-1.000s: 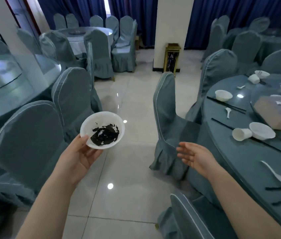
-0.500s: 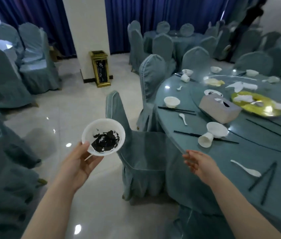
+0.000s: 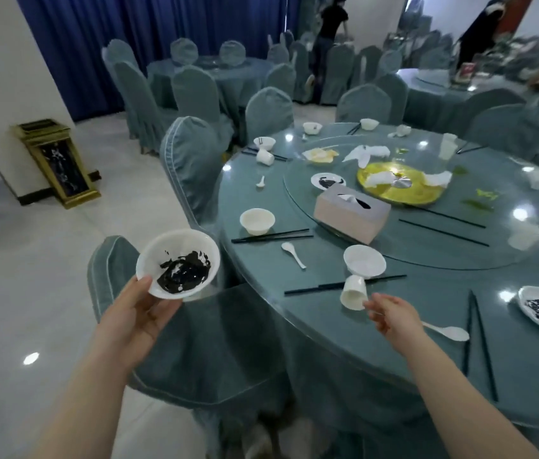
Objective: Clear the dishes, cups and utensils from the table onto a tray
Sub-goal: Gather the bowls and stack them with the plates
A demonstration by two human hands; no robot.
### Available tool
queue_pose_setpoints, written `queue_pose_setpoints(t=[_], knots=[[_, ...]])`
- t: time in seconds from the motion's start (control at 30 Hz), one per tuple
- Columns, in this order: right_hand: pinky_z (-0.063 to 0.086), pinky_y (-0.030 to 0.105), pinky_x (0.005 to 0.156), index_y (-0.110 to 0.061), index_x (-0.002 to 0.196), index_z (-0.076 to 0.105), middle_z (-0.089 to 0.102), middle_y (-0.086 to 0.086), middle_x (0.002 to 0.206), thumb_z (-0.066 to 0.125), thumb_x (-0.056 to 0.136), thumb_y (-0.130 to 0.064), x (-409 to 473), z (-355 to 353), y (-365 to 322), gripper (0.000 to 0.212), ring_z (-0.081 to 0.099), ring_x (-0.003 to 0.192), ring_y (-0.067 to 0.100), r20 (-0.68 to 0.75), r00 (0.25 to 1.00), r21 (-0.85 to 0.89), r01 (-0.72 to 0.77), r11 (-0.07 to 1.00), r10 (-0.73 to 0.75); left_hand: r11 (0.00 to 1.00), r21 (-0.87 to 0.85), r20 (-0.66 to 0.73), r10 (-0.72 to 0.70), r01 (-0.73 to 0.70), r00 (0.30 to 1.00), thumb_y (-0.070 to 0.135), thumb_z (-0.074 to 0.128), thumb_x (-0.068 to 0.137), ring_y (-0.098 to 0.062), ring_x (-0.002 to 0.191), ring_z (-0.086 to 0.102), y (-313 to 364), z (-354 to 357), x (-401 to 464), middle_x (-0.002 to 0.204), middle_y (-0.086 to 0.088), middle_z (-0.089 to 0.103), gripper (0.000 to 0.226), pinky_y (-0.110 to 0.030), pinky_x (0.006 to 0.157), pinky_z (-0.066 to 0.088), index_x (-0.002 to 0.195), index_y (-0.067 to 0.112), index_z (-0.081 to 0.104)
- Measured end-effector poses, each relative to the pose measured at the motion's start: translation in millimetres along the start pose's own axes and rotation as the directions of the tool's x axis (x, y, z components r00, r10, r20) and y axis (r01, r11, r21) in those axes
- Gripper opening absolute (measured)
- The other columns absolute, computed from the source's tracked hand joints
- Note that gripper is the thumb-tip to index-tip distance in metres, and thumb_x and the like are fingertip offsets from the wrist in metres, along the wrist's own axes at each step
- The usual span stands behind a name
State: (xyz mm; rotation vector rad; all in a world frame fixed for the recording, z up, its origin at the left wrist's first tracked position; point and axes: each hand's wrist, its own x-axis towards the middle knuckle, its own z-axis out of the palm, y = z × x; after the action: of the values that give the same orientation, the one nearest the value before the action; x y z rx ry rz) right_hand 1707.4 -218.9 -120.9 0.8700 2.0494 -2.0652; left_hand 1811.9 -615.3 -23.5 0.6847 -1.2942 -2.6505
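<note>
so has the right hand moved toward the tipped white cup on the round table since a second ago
Yes. The empty right hand was out over the chair beside the blue-green round table; now its fingertips are right at the tipped-over white cup near the table's edge.

Both forearms were bare, no sleeves in view up to the frame edge at 6 o'clock. Left hand (image 3: 135, 321) and right hand (image 3: 394, 314) wore no gloves, rings, watch or bands. Nails short and unpainted as far as the blur allowed. Fingers (image 3: 372, 304) slim, nothing marked on them.
</note>
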Motion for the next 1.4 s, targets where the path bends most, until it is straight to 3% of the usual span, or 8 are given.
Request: queue_pose_setpoints(t=[0.27,0.37,0.53,0.73,0.87,1.1,1.3,1.4], knots=[[0.038,0.031,0.054,0.004,0.076,0.066,0.059,0.012,0.061,0.058,0.091,-0.029,140,15,-15,0.037,0.048,0.051,0.025,-0.316,0.949,-0.266,-0.109,0.958,0.020,0.999,0.014,-0.004,-0.032,0.032,0.999,0.018,0.050,0.095,-0.020,0.081,0.069,16,52,145,0.094,-0.008,0.070,0.019,-0.028,0.065,0.060,0.109,0.015,0.063],[0.036,0.030,0.051,0.000,0.063,0.061,0.058,0.012,0.058,0.059,0.087,-0.018,170,24,-18,0.030,0.050,0.053,0.026,-0.348,0.936,-0.332,-0.174,0.927,0.051,0.998,0.015,-0.026,-0.057,0.057,0.998,0.018,0.051,0.095,-0.018,0.073,0.071,18,64,183,0.085,-0.007,0.072,0.016,-0.027,0.061,0.059,0.105,0.016,0.064],[0.031,0.028,0.047,-0.004,0.056,0.054,0.054,0.015,0.060,0.055,0.077,-0.001,185,40,-28,0.021,0.045,0.053,0.026,-0.378,0.924,-0.438,-0.228,0.870,0.052,0.992,0.052,-0.034,-0.115,0.117,0.993,0.019,0.053,0.095,-0.024,0.089,0.065,14,74,221,0.101,-0.014,0.065,0.023,-0.028,0.063,0.059,0.116,0.013,0.059],[0.038,0.030,0.055,-0.008,0.072,0.066,0.066,0.008,0.063,0.056,0.077,-0.003,182,79,-40,0.012,0.047,0.054,0.019,-0.241,0.970,-0.323,-0.087,0.942,0.007,0.983,0.073,-0.032,-0.164,0.165,0.986,0.018,0.054,0.094,-0.025,0.090,0.063,11,84,247,0.102,-0.015,0.063,0.018,-0.032,0.068,0.060,0.110,0.014,0.061],[0.033,0.027,0.050,-0.008,0.088,0.065,0.066,0.009,0.066,0.057,0.081,-0.004,187,127,-55,0.012,0.044,0.051,0.014,-0.072,0.997,-0.329,0.000,0.944,-0.025,0.981,0.059,-0.076,-0.180,0.184,0.981,0.018,0.055,0.094,-0.026,0.091,0.063,12,82,256,0.104,-0.017,0.062,0.017,-0.030,0.064,0.060,0.109,0.012,0.060],[0.035,0.019,0.042,-0.006,0.092,0.065,0.066,0.006,0.063,0.055,0.079,-0.003,213,241,-78,0.017,0.046,0.039,0.006,0.138,0.990,-0.308,0.073,0.948,-0.031,0.987,0.080,-0.129,-0.127,0.138,0.984,0.020,0.050,0.096,-0.024,0.091,0.061,25,59,262,0.103,-0.015,0.062,0.017,-0.028,0.061,0.059,0.107,0.013,0.061],[0.044,0.026,0.055,-0.004,0.109,0.058,0.070,0.012,0.080,0.060,0.080,-0.016,248,300,-71,0.031,0.060,0.065,0.022,0.115,0.993,-0.389,0.063,0.919,-0.020,0.993,0.116,-0.171,0.006,0.014,0.985,0.023,0.047,0.096,-0.022,0.090,0.062,52,26,253,0.105,-0.011,0.065,0.023,-0.027,0.065,0.059,0.112,0.017,0.063],[0.039,0.025,0.047,0.000,0.104,0.057,0.071,0.016,0.073,0.053,0.083,-0.018,250,312,-63,0.028,0.055,0.048,0.020,0.145,0.987,-0.432,0.000,0.902,0.069,0.995,0.088,-0.228,0.064,-0.045,0.972,0.023,0.048,0.096,-0.018,0.080,0.068,64,10,243,0.096,-0.008,0.070,0.021,-0.026,0.061,0.058,0.107,0.018,0.065]])
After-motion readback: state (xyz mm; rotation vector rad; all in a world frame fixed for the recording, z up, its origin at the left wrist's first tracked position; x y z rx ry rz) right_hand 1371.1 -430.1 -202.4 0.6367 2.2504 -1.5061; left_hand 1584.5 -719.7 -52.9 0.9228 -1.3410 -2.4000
